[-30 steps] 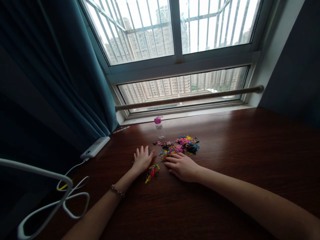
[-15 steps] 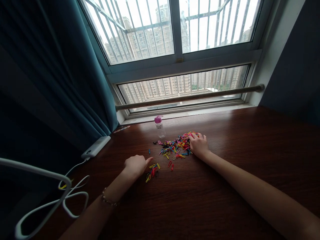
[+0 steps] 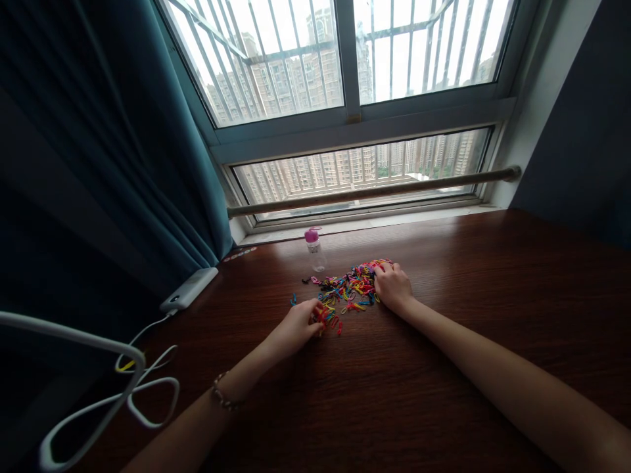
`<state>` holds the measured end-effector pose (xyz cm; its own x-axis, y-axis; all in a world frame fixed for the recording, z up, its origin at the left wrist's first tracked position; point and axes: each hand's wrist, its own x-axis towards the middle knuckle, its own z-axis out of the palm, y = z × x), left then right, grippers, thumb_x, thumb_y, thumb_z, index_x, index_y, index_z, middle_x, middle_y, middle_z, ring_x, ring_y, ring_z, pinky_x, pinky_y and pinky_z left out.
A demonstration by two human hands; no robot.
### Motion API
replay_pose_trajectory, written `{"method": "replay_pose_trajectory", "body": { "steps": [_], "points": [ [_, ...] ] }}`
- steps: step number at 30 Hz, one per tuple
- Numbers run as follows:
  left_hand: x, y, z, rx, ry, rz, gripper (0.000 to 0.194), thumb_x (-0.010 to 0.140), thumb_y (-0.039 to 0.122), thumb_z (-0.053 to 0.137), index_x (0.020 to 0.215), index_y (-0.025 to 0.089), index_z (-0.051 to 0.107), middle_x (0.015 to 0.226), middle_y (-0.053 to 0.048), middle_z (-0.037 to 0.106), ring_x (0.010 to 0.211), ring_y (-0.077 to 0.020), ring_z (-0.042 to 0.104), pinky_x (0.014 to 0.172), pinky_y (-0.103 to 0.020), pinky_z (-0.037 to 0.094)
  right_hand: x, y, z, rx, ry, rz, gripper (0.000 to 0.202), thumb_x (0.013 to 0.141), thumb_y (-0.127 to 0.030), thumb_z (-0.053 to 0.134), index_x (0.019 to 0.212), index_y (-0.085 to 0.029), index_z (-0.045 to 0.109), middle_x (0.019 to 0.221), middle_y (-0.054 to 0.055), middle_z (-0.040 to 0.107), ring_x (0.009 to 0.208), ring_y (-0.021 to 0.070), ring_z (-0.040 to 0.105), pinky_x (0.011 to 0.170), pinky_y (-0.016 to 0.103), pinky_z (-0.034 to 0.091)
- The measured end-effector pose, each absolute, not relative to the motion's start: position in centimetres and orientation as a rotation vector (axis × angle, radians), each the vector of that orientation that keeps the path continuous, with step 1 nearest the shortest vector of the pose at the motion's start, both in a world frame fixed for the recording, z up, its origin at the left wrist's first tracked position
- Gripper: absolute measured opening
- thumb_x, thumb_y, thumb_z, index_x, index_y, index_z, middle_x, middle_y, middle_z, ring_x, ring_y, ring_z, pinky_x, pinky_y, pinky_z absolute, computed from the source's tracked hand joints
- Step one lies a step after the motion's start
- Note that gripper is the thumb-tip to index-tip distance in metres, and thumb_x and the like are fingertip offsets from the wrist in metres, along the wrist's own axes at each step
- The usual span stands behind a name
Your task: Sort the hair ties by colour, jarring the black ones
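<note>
A heap of small, multicoloured elastic hair ties lies on the dark wooden tabletop. My right hand rests at the heap's right edge, fingers bent and a little apart, the fingertips touching the ties. At the heap's near left side, my left hand curls its fingers and thumb around a small clump of red and yellow hair ties on the table. Part of that clump is hidden by the fingers. A loose blue hair tie lies just beyond my left hand.
Behind the heap stands a clear bottle with a pink lid. To the left are a white power strip and a looped white cable by the blue curtain. A rail crosses the window beyond the table.
My left hand has moved right and away from me, and the small clump of hair ties has shifted with it up against the heap. My right hand has barely moved.
</note>
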<state>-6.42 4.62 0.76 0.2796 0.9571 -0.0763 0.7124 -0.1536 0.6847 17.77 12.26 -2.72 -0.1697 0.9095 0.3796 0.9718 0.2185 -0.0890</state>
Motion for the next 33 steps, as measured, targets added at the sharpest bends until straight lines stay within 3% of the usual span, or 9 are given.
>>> {"method": "replay_pose_trajectory", "body": {
  "steps": [4, 8, 10, 12, 14, 16, 22, 28, 33],
  "points": [
    [-5.4, 5.5, 0.5, 1.732, 1.236, 0.915, 0.055, 0.071, 0.026, 0.058, 0.121, 0.017, 0.036, 0.124, -0.013, 0.046, 0.095, -0.0199, 0.06, 0.082, -0.035, 0.05, 17.4, 11.6, -2.0, -1.711, -2.125, -0.246, 0.029, 0.085, -0.022, 0.038, 0.106, -0.016, 0.059, 0.119, 0.014, 0.051, 0.102, 0.0298, 0.043, 0.083, 0.042, 0.036],
    [-6.7, 6.4, 0.2, 1.916, 1.523, 1.12, 0.051, 0.08, 0.032, 0.047, 0.126, 0.017, 0.033, 0.132, -0.014, 0.039, 0.121, -0.0241, 0.041, 0.1, -0.041, 0.037, 15.7, 9.1, -0.9, -1.371, -2.25, -0.2, 0.031, 0.088, -0.023, 0.037, 0.112, -0.018, 0.057, 0.127, 0.011, 0.046, 0.118, 0.0306, 0.032, 0.095, 0.046, 0.027],
    [-7.7, 6.8, -0.3, 2.031, 1.951, 0.977, 0.055, 0.081, 0.038, 0.045, 0.13, 0.015, 0.031, 0.139, -0.017, 0.028, 0.13, -0.0314, 0.024, 0.103, -0.052, 0.024, 14.5, 7.4, -0.6, -1.014, -2.443, -0.081, 0.033, 0.09, -0.025, 0.035, 0.117, -0.021, 0.054, 0.131, 0.006, 0.044, 0.121, 0.0256, 0.031, 0.099, 0.041, 0.026],
    [-8.7, 7.0, -1.2, 1.942, 2.341, 0.642, 0.065, 0.08, 0.048, 0.042, 0.133, 0.013, 0.028, 0.143, -0.021, 0.016, 0.13, -0.0428, 0.011, 0.096, -0.067, 0.015, 13.5, 5.8, -0.7, -0.59, -2.659, 0.069, 0.034, 0.092, -0.031, 0.036, 0.123, -0.026, 0.048, 0.133, 0.002, 0.043, 0.123, 0.0204, 0.032, 0.1, 0.036, 0.026],
    [-9.3, 7.1, -2.4, 1.773, 2.46, 0.332, 0.073, 0.079, 0.058, 0.036, 0.135, 0.012, 0.026, 0.142, -0.026, 0.017, 0.127, -0.0499, 0.012, 0.088, -0.073, 0.015, 12.8, 4.9, -1.1, -0.332, -2.789, 0.166, 0.036, 0.092, -0.035, 0.035, 0.126, -0.029, 0.045, 0.132, 0.0, 0.044, 0.124, 0.0183, 0.032, 0.101, 0.034, 0.026],
    [-9.5, 7.4, -3.5, 1.768, 2.477, 0.225, 0.077, 0.079, 0.063, 0.029, 0.135, 0.01, 0.027, 0.14, -0.028, 0.019, 0.127, -0.0499, 0.013, 0.089, -0.07, 0.014, 12.6, 5.0, -1.5, -0.279, -2.832, 0.189, 0.036, 0.092, -0.035, 0.035, 0.127, -0.028, 0.045, 0.131, 0.0, 0.046, 0.125, 0.0185, 0.032, 0.101, 0.035, 0.027],
    [-8.9, 9.1, -5.0, 2.092, 2.262, 0.407, 0.071, 0.084, 0.057, 0.025, 0.132, 0.004, 0.029, 0.139, -0.025, 0.027, 0.131, -0.0351, 0.019, 0.102, -0.049, 0.021, 13.7, 8.2, -2.0, -0.59, -2.69, 0.025, 0.031, 0.09, -0.027, 0.039, 0.117, -0.025, 0.055, 0.121, 0.003, 0.055, 0.118, 0.0193, 0.041, 0.097, 0.037, 0.031],
    [-6.4, 12.1, -4.7, 2.113, 2.011, 0.655, 0.064, 0.085, 0.052, 0.028, 0.126, 0.003, 0.035, 0.136, -0.024, 0.033, 0.13, -0.0303, 0.024, 0.105, -0.046, 0.018, 16.5, 11.8, -2.2, -0.974, -2.497, -0.073, 0.027, 0.088, -0.02, 0.04, 0.096, -0.021, 0.065, 0.114, 0.004, 0.059, 0.115, 0.0207, 0.042, 0.097, 0.036, 0.03],
    [-2.1, 13.6, -4.7, 2.188, 1.841, 0.697, 0.061, 0.086, 0.05, 0.031, 0.122, 0.002, 0.039, 0.133, -0.024, 0.037, 0.127, -0.0279, 0.03, 0.105, -0.041, 0.023, 19.3, 15.4, -3.0, -1.367, -2.132, 0.081, 0.036, 0.083, -0.03, 0.05, 0.117, -0.019, 0.055, 0.13, 0.008, 0.046, 0.121, 0.0255, 0.036, 0.099, 0.04, 0.028]
  ]
}}
